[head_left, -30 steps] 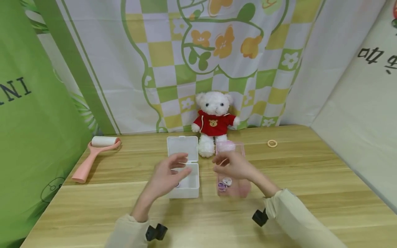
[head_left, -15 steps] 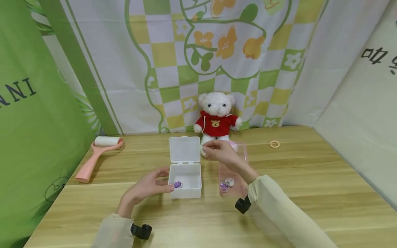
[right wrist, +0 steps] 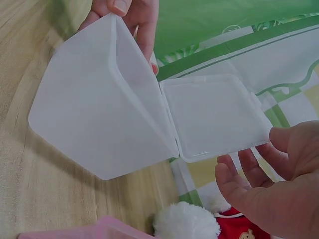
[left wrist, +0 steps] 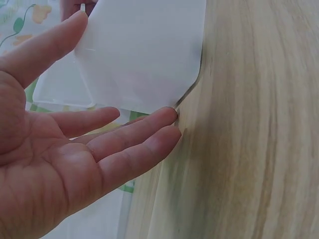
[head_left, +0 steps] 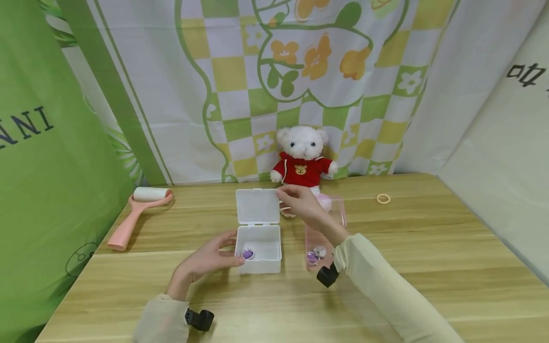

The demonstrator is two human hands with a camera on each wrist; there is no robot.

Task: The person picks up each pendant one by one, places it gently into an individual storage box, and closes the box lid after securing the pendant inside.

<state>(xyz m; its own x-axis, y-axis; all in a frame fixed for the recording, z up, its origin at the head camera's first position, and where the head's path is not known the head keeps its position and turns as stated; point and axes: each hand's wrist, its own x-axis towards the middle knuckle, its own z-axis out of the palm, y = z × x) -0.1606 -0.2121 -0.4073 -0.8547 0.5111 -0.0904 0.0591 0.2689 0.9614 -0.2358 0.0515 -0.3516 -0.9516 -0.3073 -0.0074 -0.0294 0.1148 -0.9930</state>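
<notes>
A white hinged plastic box stands on the table with its lid raised. Inside it, at the front left, lies a purple oval gem with a pale rim. My left hand holds the box's left side. Its thumb is at the front corner, and the fingers reach along the outer wall. At the lid's upper right corner, my right hand pinches the edge between thumb and fingers. In the right wrist view the right thumb lies on the lid's edge.
Right of the box is a pink translucent box with purple and clear gems, partly behind the right wrist. A white teddy bear in red sits at the back. A pink roller lies left, a yellowish ring right.
My left hand has moved down and left to the box's side. My right hand has gone from above the pink box, left and up, to the white lid's corner.
</notes>
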